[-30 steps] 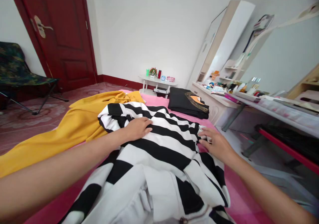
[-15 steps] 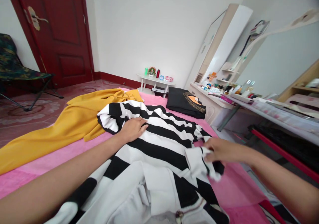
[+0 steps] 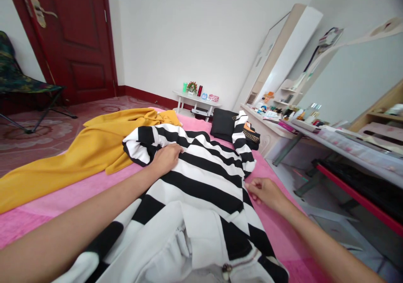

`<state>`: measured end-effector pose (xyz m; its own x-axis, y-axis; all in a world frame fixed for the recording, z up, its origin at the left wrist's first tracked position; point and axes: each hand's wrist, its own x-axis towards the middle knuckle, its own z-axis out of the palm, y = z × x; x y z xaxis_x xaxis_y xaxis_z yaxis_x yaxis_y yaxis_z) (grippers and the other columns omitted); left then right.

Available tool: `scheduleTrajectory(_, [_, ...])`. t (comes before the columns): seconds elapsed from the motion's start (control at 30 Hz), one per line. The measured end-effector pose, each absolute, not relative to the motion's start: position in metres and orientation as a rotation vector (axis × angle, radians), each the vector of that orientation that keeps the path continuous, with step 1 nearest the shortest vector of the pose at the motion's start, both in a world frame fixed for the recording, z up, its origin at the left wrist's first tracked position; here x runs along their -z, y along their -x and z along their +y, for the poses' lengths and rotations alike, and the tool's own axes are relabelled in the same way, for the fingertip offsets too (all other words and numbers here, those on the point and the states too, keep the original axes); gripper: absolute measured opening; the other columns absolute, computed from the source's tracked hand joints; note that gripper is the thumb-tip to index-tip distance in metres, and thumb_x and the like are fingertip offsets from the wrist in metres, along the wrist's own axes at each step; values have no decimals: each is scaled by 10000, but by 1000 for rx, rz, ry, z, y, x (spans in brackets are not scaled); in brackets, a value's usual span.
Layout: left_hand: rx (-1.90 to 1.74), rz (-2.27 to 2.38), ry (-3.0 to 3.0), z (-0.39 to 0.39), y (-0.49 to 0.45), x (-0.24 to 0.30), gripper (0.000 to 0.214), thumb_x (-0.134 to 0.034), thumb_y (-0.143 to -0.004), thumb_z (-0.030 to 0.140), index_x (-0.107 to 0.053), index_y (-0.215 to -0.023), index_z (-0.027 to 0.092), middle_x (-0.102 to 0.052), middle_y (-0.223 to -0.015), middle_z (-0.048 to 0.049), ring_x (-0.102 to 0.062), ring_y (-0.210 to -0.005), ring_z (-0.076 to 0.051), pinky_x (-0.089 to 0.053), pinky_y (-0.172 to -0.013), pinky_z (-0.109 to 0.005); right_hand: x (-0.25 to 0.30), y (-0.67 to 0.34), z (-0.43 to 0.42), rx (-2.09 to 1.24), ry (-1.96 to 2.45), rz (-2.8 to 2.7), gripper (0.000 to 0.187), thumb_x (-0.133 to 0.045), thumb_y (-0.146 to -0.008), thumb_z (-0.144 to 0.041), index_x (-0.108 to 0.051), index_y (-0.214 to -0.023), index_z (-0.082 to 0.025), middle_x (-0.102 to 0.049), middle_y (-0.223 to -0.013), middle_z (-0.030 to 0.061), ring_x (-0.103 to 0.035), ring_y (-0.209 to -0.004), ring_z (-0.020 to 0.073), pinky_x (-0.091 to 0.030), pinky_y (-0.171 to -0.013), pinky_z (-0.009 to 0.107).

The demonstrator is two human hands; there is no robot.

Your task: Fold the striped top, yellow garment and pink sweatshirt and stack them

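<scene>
Pink bedding fills the foreground of the head view, bearing one black-and-white striped top in the middle, one yellow garment at its left and one folded black bundle beyond, partly covered in view by one striped sleeve. Two hands show: the left hand rests unclenched on the top; the right hand curls at its right edge, possible grasp unclear.

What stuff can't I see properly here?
Head view: the gold pattern on the folded black clothes, partly hidden by the striped sleeve.
Head view: the near end of the striped garment, cut off by the bottom edge.
Head view: the camouflage chair, cut off by the left edge.
Head view: whether the right hand pinches the striped garment; its curled fingers hide that.
</scene>
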<state>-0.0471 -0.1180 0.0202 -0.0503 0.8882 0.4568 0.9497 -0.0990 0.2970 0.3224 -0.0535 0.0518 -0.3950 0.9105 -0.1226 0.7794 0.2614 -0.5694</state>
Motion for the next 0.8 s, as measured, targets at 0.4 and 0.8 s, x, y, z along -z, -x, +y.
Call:
scheduleTrajectory(0.4, [685,-2053,1921,-131,45,-39,406,-598,-795,413,-603,-1124,175,-446,-1319,-140,-433,-1208,-307,-386,-995,-417,-19,-309,-85,-339,1610,-2401,352,-475,-780,-481,-319,-610,-216,-456,-554,-40,-456,-540,132,-301,-524,234])
scheduleTrajectory(0.8, [-44,-2401,1879,-144,112,-106,657,-688,-625,457,-538,-1198,171,-646,-1046,-134,-604,-936,-305,-474,-756,-355,-8,-311,-94,-205,1672,-2319,379,-406,-803,-560,-337,-637,-227,-482,-555,-34,-521,-547,166,-337,-515,247])
